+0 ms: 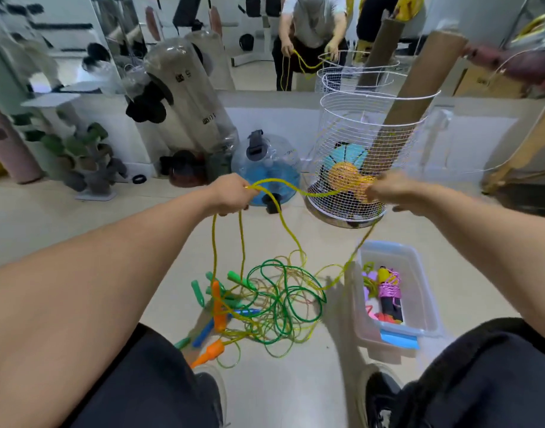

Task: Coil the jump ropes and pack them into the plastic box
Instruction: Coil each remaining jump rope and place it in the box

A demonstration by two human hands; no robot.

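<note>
Several tangled jump ropes (265, 304) lie on the floor beside the clear plastic box (419, 291), where a coiled pink rope (390, 288) is already packed. One translucent yellow rope (283, 188) is stretched between the left hand (231, 194) and right hand (391, 189), each clenched around it; coiling seems underway, and further loops must next be gathered.

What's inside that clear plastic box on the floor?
The clear plastic box holds a coiled pink jump rope with a yellow handle, and some pink and orange items near a blue label. Whatever lies under them is hidden.
</note>
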